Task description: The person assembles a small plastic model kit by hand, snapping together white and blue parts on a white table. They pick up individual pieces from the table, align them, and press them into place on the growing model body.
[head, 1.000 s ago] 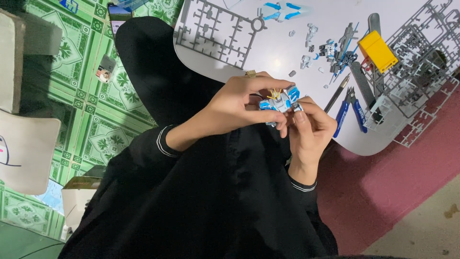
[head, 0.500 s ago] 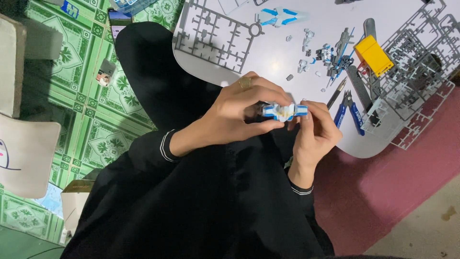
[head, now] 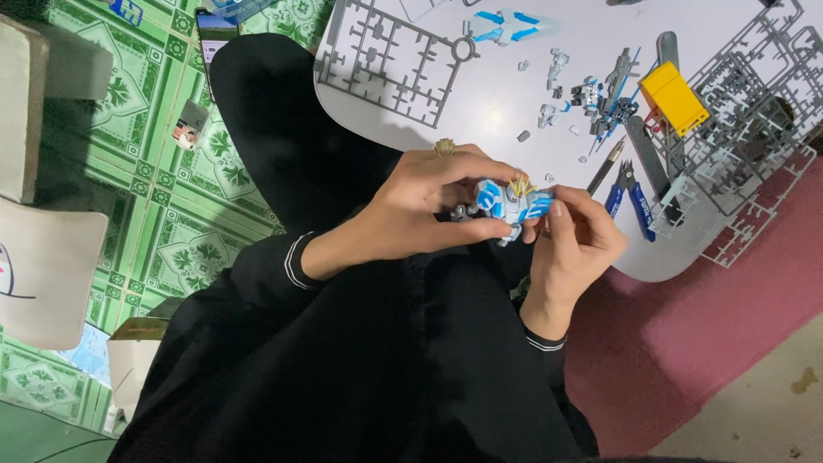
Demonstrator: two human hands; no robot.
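I hold a small white and blue model figure [head: 512,204] with yellow fins between both hands, over my lap in black clothing. My left hand [head: 420,206] wraps around its left side, a ring on one finger. My right hand [head: 574,240] pinches its right end with fingertips. Just beyond the hands is the edge of a round white table [head: 489,111].
On the table lie grey part frames [head: 386,56], a blue and white part [head: 506,24], loose small model pieces [head: 591,94], a yellow block [head: 673,96], blue-handled nippers [head: 630,197] and a craft knife [head: 604,167]. Green patterned floor mat [head: 154,171] left, red rug [head: 729,334] right.
The model has been turned in my hands, its yellow fins now pointing up. My hands have stayed over my lap, with the right fingers shifting along the figure's right end.
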